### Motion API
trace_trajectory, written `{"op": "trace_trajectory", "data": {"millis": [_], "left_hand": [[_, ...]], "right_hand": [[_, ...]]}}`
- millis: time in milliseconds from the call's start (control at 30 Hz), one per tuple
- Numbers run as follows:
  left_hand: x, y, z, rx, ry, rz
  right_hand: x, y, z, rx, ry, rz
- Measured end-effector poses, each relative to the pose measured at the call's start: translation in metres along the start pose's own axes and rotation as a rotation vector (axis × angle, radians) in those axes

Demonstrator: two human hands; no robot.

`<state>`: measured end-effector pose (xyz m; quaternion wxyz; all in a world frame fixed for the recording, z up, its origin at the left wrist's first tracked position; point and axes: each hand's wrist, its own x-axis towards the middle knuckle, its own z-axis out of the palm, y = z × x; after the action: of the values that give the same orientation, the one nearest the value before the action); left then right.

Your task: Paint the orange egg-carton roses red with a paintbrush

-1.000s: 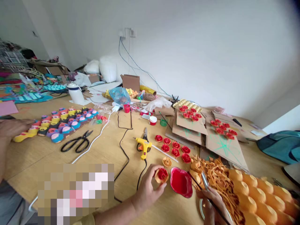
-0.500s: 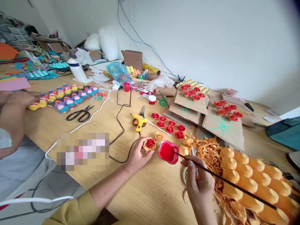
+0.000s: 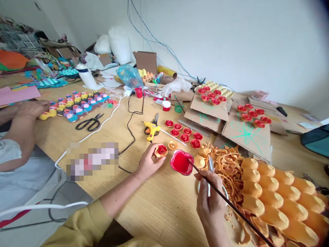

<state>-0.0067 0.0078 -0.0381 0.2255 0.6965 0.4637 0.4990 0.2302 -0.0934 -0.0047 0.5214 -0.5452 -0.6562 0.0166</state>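
Between the thumb and fingers of my left hand point(image 3: 149, 163) is a paper flower point(image 3: 161, 151), its centre red and its outer petals still orange-tan. My right hand point(image 3: 211, 202) grips a long dark paintbrush point(image 3: 228, 200), whose tip is at the right side of a dish of red paint point(image 3: 182, 163). An unpainted tan flower point(image 3: 172, 145) lies just behind the dish. Several red flowers point(image 3: 187, 131) stand in rows beyond it. A yellow glue gun point(image 3: 151, 129) rests on black-handled scissors, left of those flowers.
Orange egg-carton material point(image 3: 272, 199) and a heap of orange scraps point(image 3: 226, 164) fill the right. Red flowers sit on cardboard sheets point(image 3: 246, 137) behind. At left lie black scissors point(image 3: 89, 122), a white cable point(image 3: 102, 120) and painted egg-carton figures point(image 3: 74, 106) beside another person's hand point(image 3: 34, 109).
The brush tip stays at the paint dish while its handle tilts more steeply. My left hand still holds the flower. The whole view has shifted slightly.
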Motion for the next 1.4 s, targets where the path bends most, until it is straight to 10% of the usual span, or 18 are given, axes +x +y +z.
{"op": "trace_trajectory", "data": {"millis": [1400], "left_hand": [[-0.013, 0.022, -0.010, -0.038, -0.202, -0.083]], "right_hand": [[0.005, 0.000, 0.003, -0.199, -0.205, -0.094]]}}
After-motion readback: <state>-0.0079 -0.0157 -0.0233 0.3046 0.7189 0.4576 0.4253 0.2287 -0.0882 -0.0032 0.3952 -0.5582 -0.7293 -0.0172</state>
